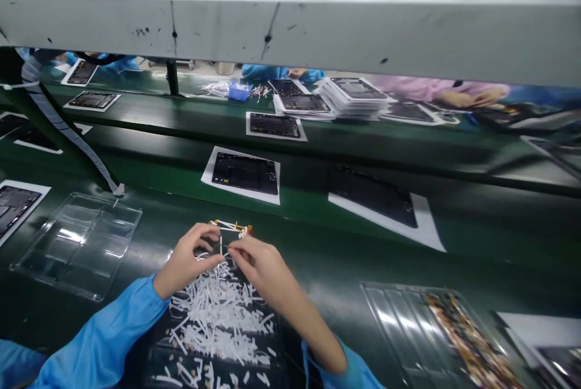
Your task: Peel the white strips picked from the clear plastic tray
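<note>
At a green bench [345,268] on an assembly line, a worker in bright blue sleeves [104,340] brings both hands together over a heap of thin white paper strips [218,313] lying in a dark tray [158,359] directly in front of the body. The left hand [186,262] has its grip pinched closed on a small bundle of orange-tipped flat components [231,228], held just above the far edge of the heap. The right hand [261,268] meets it from the other side, fingertips closed on a single white strip [221,248] that hangs from the bundle.

To the left of the heap lies a clear moulded plastic tray [77,244], tilted slightly on the bench. To the right, a second clear tray [399,322] carries a band of small brown and orange parts [467,340] along its length.

Beyond the hands, dark rectangular device panels on white sheets [242,174] sit spaced along the green belt, with a stack of the same panels [354,95] farther back beside a small blue tub [238,91]. A grey overhead beam [290,20] crosses the top of the view. Under it, the blue and pink sleeves of other workers [436,89] show on the far side of the line.
</note>
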